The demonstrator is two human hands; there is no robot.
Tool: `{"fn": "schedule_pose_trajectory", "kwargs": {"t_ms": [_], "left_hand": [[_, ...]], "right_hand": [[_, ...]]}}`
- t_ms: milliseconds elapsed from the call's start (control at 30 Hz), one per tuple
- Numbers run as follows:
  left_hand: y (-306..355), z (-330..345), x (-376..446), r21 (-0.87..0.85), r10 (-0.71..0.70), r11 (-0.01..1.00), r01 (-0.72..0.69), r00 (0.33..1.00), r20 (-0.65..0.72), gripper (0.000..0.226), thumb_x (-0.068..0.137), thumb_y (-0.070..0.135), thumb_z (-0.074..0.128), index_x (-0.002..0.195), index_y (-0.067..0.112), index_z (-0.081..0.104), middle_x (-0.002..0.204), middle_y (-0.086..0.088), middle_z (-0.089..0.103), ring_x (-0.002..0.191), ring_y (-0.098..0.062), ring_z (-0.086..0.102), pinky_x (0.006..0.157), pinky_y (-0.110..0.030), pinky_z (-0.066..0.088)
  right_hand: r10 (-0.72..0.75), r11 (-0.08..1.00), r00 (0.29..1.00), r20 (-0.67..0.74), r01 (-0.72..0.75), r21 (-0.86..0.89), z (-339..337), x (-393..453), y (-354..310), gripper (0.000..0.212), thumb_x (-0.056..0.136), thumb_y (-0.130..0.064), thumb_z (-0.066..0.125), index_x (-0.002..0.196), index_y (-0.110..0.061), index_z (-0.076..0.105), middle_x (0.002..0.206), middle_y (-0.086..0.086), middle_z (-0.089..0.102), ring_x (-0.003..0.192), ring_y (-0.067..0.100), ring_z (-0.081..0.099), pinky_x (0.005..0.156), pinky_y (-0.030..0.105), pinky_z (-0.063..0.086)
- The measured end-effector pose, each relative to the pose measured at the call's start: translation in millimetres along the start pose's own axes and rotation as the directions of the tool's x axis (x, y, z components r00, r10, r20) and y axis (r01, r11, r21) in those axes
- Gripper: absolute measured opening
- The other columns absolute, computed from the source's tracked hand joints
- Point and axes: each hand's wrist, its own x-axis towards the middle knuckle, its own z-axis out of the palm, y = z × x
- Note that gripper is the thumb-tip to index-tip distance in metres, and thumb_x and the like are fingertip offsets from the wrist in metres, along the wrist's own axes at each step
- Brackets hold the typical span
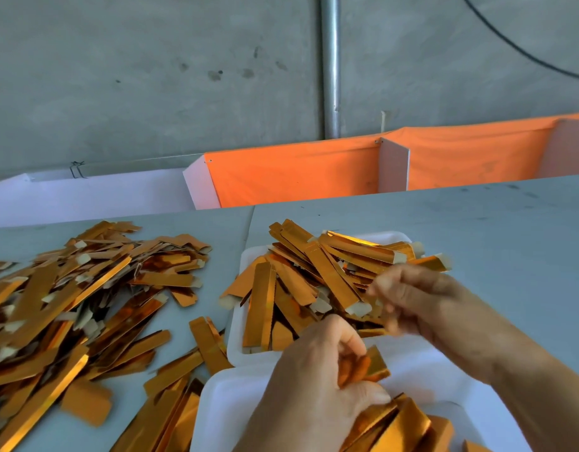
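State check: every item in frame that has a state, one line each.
left hand: grips a gold strip, fingers curled round it.
right hand: blurred, fingers curled at the heap; hold unclear.
far tray: piled full, the heap spills over its rim.
near tray: part filled, folded strips at its near right.
loose pile: scattered on the table, left of the trays.

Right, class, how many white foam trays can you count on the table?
2: the far tray holds a heap of gold strips; the near tray lies under the left hand. More may be hidden.
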Motion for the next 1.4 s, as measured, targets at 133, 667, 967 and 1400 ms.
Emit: {"fn": "schedule_pose_trajectory", "kwargs": {"t_ms": [133,667,967,1400], "left_hand": [[0.1,3.2,2.7,0.146,-0.026,0.989,0.013,0.996,0.091,0.032,0.077,0.039,0.072,0.096,0.036,0.047,0.106,0.020,0.054,0.101,0.000,0.052,0.091,-0.023,0.046],[-0.8,3.1,5.4,0.246,0.041,0.968,-0.056,0.997,0.064,0.019,0.091,0.042,0.055,0.106,0.030,0.056,0.105,0.018,0.056,0.099,0.000,0.053,0.088,-0.020,0.046],[-1.3,3.3,4.7,0.243,0.059,0.968,-0.066,0.998,0.033,0.015,0.092,0.041,0.055,0.104,0.031,0.057,0.100,0.020,0.055,0.096,0.000,0.053,0.086,-0.019,0.047],[-1.5,4.3,5.7,0.238,0.050,0.970,-0.053,0.999,0.019,0.015,0.092,0.039,0.055,0.105,0.031,0.058,0.102,0.020,0.055,0.098,-0.001,0.054,0.089,-0.020,0.047]], "right_hand": [[-0.259,0.649,0.883,-0.391,-0.141,-0.748,-9.9,12.9,14.0,0.025,0.094,-0.035,0.053,0.087,-0.020,0.071,0.088,0.005,0.066,0.075,0.023,0.056,0.062,0.032,0.043],[-0.109,0.100,0.960,-0.258,-0.248,-0.964,-11.1,17.3,26.2,0.026,0.100,-0.041,0.034,0.109,-0.033,0.058,0.121,-0.013,0.051,0.114,0.015,0.042,0.094,0.030,0.034],[0.033,0.214,0.945,-0.324,-0.324,-0.922,-17.8,18.1,32.3,0.033,0.098,-0.047,0.034,0.114,-0.037,0.061,0.136,-0.006,0.047,0.143,0.021,0.016,0.116,0.050,0.013],[-0.140,0.389,0.972,-0.187,-0.120,-0.913,-4.6,21.5,25.6,0.024,0.098,-0.026,0.044,0.096,-0.024,0.068,0.104,-0.007,0.052,0.091,0.009,0.052,0.079,0.009,0.040]]}}
